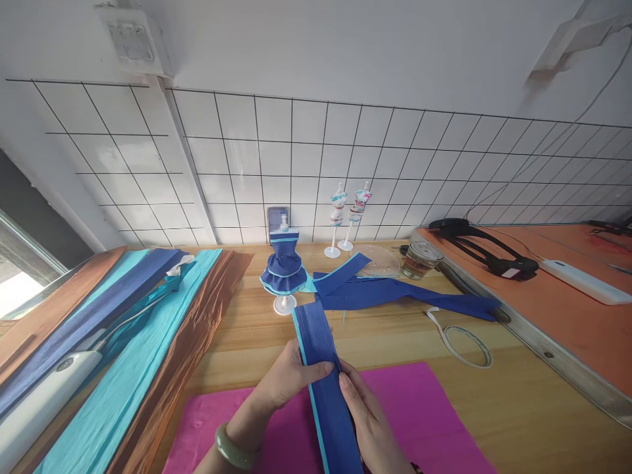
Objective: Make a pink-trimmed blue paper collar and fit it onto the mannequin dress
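Two hands grip a dark blue crepe paper strip (323, 375) with a light turquoise edge over a wooden bench (395, 336), near the lower middle of the scene. The left hand (286, 382), a pale green bangle (232, 449) on its wrist, closes on the strip from the left with its thumb laid across the top; the right hand (368, 421) closes on it from the right, thumb on the paper. The strip runs from the near edge up and away, its far end lifted toward a small mannequin stand (285, 273) wearing a blue ruffled paper dress. Beneath the hands lies a magenta paper sheet (424, 408). Further blue paper pieces (395, 293) lie right of the mannequin. Long rolls of brown, blue and turquoise crepe paper (128, 342) lie at the left. Two smaller mannequin stands (345, 220) stand against the far tiled wall, with a glass jar (419, 259) to their right. A loop of white tape (464, 342) rests on the bench at right.
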A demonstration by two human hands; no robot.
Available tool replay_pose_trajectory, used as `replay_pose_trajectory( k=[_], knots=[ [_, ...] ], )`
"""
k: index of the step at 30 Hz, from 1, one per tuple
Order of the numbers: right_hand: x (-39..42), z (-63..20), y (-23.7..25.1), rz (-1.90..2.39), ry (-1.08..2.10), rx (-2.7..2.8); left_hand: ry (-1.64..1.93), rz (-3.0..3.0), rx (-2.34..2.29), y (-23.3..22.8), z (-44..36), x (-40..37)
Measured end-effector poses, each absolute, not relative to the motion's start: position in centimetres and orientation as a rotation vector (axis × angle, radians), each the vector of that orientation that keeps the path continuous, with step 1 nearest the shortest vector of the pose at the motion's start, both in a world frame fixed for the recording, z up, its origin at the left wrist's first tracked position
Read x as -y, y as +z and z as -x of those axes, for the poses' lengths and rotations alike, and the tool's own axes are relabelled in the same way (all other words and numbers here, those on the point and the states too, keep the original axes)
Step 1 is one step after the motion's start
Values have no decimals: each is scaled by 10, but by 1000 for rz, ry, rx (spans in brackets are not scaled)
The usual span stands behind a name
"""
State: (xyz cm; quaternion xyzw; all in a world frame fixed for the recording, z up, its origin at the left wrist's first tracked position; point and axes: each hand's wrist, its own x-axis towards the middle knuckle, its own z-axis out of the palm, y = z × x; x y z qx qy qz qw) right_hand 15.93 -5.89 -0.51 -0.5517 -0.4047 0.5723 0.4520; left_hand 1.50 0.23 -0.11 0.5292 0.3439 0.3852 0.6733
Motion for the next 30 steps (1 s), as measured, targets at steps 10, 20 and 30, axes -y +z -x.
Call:
replay_pose_trajectory(
  k=[10,20,30],
  knots=[
    [62,-153,9,1401,1494,907,884,-1144,-788,2,-15,-1],
    [60,-149,9,1463,1520,883,886,-1188,-792,5,-17,0],
    [57,-156,0,1337,1402,1021,876,-1173,-789,0,-15,-1]
  ],
)
